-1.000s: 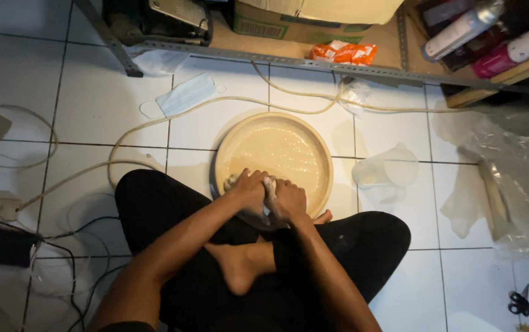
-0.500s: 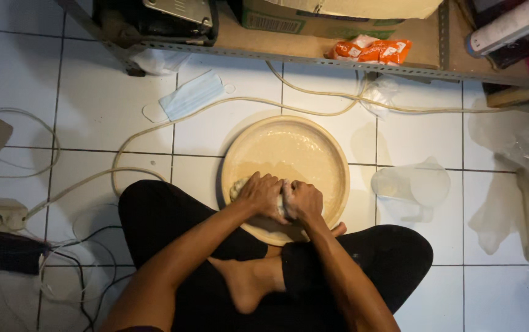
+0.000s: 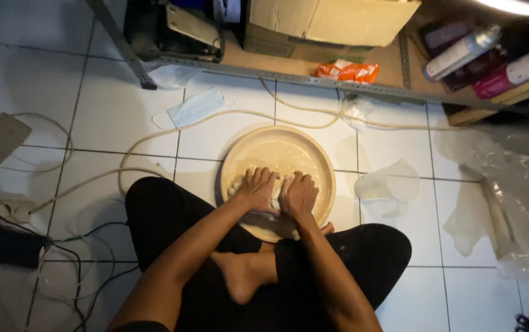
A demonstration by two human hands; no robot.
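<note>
A round tan basin [image 3: 277, 144] sits on the white tiled floor in front of my crossed legs. Both hands press down side by side on a pale lump of dough [image 3: 237, 185] at the basin's near side. My left hand [image 3: 256, 189] covers the lump's left part, fingers spread forward. My right hand [image 3: 299, 194] lies beside it, touching it, fingers curled over the dough. Most of the dough is hidden under the hands.
A clear plastic jug [image 3: 389, 182] stands right of the basin. A face mask [image 3: 192, 107] and a pale hose [image 3: 154, 138] lie to the left. A metal shelf [image 3: 313, 79] holds a cardboard box, orange packet and bottles. Plastic sheeting [image 3: 516, 184] lies at right, cables at left.
Both hands have stayed on the dough, shifting slightly within the basin. The camera has tilted a little, so the shelf shows more.
</note>
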